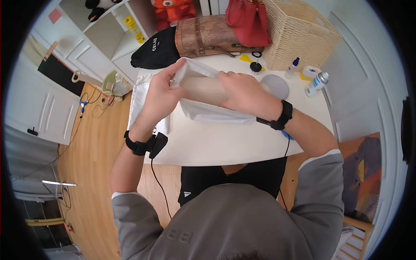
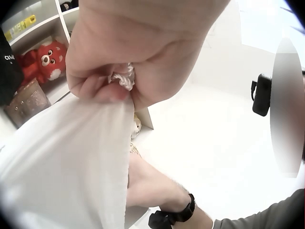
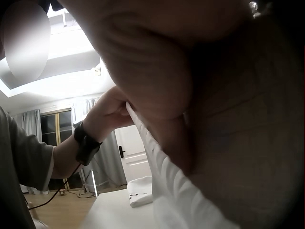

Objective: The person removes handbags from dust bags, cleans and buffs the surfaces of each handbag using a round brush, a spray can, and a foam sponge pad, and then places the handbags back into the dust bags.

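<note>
A white cloth bag [image 1: 208, 113] is held up above the white table. My left hand [image 1: 162, 93] grips its edge, and in the left wrist view the curled fingers of that hand [image 2: 138, 52] pinch the bag [image 2: 71, 152] and a bunched white cord [image 2: 125, 76]. Between the hands lies a beige textured object [image 1: 200, 89], partly inside the bag's mouth. My right hand [image 1: 247, 93] grips the object's right end; its fingertips are partly hidden. The same object [image 3: 248, 129] fills the right side of the right wrist view, beside the hand [image 3: 152, 71] and the bag's edge [image 3: 167, 181].
Folded white cloth [image 1: 162, 125] lies on the table [image 1: 216, 147] at left. Behind stand a black bag [image 1: 157, 51], a brown patterned bag [image 1: 203, 34], a red handbag [image 1: 249, 21] and a wicker basket [image 1: 294, 34]. A grey disc [image 1: 275, 86] and spray can [image 1: 316, 84] are at right.
</note>
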### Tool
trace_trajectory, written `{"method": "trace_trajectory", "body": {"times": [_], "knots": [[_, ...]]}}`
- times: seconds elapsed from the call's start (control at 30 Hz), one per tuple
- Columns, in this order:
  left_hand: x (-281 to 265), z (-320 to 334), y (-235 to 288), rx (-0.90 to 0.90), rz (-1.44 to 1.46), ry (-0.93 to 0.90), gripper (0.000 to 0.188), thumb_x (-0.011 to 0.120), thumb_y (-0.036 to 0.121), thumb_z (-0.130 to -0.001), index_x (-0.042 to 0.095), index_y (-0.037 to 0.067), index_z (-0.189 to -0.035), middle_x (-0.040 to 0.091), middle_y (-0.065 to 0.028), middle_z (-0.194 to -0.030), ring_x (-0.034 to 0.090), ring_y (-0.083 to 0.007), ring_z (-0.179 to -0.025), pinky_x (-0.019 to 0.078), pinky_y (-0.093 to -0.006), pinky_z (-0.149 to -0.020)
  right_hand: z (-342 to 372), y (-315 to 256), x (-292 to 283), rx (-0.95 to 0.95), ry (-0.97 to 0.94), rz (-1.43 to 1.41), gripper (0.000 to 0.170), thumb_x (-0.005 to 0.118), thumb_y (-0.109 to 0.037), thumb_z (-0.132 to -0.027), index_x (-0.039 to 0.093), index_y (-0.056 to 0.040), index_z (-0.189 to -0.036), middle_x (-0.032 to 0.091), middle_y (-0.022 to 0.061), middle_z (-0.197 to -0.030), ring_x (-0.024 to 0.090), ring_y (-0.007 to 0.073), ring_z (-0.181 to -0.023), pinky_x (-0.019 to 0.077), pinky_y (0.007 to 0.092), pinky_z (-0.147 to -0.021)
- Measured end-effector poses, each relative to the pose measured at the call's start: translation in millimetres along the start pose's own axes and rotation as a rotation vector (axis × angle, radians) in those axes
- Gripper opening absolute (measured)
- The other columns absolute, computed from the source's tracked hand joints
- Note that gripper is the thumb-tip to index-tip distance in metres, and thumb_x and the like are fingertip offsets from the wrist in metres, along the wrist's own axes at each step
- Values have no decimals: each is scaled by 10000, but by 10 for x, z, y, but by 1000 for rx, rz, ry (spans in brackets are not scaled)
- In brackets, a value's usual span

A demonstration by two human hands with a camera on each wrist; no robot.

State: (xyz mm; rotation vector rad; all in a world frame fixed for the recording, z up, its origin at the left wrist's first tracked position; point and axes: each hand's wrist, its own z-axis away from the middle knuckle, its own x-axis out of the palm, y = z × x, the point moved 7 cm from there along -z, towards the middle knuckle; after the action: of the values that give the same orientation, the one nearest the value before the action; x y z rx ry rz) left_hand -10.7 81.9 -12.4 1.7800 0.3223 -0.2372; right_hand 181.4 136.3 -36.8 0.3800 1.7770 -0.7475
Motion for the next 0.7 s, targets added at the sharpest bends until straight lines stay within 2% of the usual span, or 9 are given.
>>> {"method": "trace_trajectory", "body": {"times": [0.13, 0.2, 0.27, 0.33, 0.37, 0.47, 0.53, 0.63, 0.7], "knots": [[126, -7, 130, 19, 59, -69, 737, 608, -134, -808, 491, -91, -1535, 669, -163, -1404, 640, -146, -1218, 493, -264, -1035, -23, 9, 50, -46, -37, -4, 571, 864, -282, -766, 620, 11, -1192, 726, 231, -1082, 727, 409, -982, 586, 485, -839], [115, -34, 143, 77, -36, -74, 660, 598, -117, -827, 561, -77, -1485, 717, -154, -1315, 673, -136, -1133, 525, -268, -975, -2, 23, -5, -125, 4, -60, 532, 847, -268, -787, 637, 16, -1184, 728, 230, -1075, 727, 404, -980, 586, 476, -837], [94, -21, 127, -57, -278, -141, 626, 544, -128, -811, 634, -58, -1426, 735, -86, -1248, 659, -90, -1109, 522, -257, -964, 29, 51, -158, -213, 45, -112, 493, 830, -254, -808, 654, 21, -1177, 729, 230, -1068, 726, 398, -978, 585, 466, -834], [90, 14, 166, -80, -455, -178, 530, 583, -73, -825, 701, -37, -1341, 782, -108, -1140, 711, -126, -956, 552, -286, -878, 122, 469, -485, 118, 225, -455, 357, 776, -212, -857, 693, 12, -1121, 736, 241, -1036, 722, 390, -977, 575, 453, -839], [81, 21, 159, 30, -565, -168, 484, 632, -39, -822, 721, -36, -1298, 783, -142, -1106, 707, -185, -904, 555, -319, -853, 195, 632, -506, 122, 225, -453, 357, 776, -212, -857, 693, 12, -1121, 736, 241, -1036, 722, 390, -977, 575, 453, -839], [162, 26, 293, 260, -792, -190, 425, 731, 40, -812, 744, -34, -1230, 770, -200, -1065, 692, -310, -880, 557, -383, -838, 522, 1164, -383, 250, 321, -68, 267, 706, -153, -891, 704, 15, -1099, 738, 257, -1012, 719, 393, -975, 566, 445, -855], [273, -23, 384, 392, -904, -220, 420, 780, 86, -803, 747, -34, -1204, 756, -224, -1058, 681, -376, -907, 557, -415, -847, 656, 1435, 205, 388, -115, -183, 273, 662, -126, -884, 737, 30, -1095, 754, 267, -1043, 735, 402, -948, 576, 464, -840], [463, -75, 376, 508, -952, -261, 516, 857, 169, -756, 723, -15, -1220, 761, -208, -1061, 685, -400, -1057, 555, -429, -920, 797, 1334, 537, 392, -153, -291, 237, 658, -93, -846, 764, 21, -1025, 755, 268, -982, 739, 408, -904, 580, 474, -821], [587, -113, 169, 299, -839, -412, 621, 892, 209, -719, 691, 11, -1272, 754, -208, -1088, 697, -406, -1084, 557, -434, -937, 818, 1344, 575, 441, -78, -297, 211, 665, -94, -837, 766, 18, -986, 754, 262, -950, 739, 406, -900, 581, 475, -816]]}}
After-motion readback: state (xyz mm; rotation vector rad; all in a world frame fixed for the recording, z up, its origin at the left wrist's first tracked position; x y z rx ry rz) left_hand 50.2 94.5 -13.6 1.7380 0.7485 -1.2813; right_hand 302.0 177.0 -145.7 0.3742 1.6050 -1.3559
